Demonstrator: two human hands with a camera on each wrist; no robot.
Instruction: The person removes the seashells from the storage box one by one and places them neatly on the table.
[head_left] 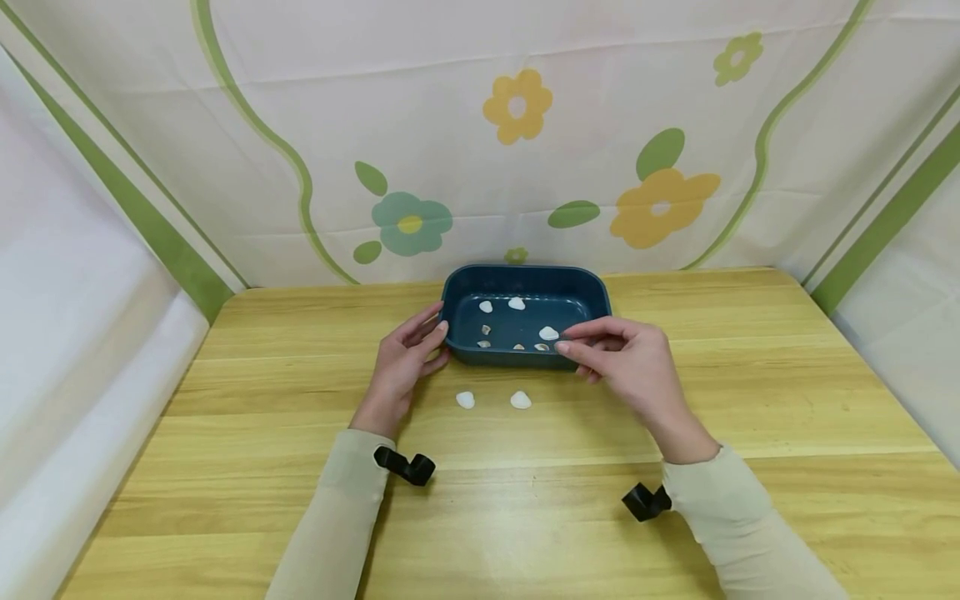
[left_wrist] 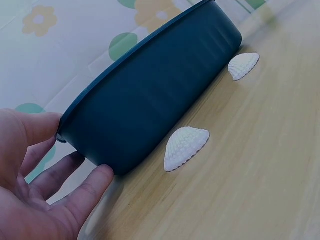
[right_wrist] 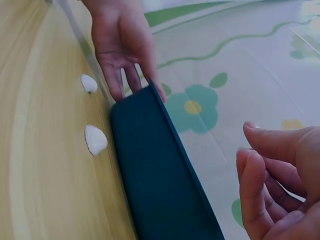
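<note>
A dark blue tray (head_left: 525,358) with raised walls stands on the table. My left hand (head_left: 397,362) holds its left end, thumb at the rim and other fingers against the side and lower edge. The right hand (head_left: 626,354) is over the tray's right front corner, thumb and index fingertips slightly apart with nothing visible between them. Just beyond those fingertips is a white seashell (head_left: 549,333). Two more white shells (head_left: 516,303) lie farther back inside the tray, and several small brownish shells (head_left: 486,330) lie toward its front and left.
Two white seashells (head_left: 466,400) lie on the wooden table (head_left: 525,517) in front of the tray, ribbed side up in the left wrist view. A flower-patterned cloth (head_left: 465,125) hangs behind the table's back edge. Black wrist mounts (head_left: 408,467) sit on both sleeves.
</note>
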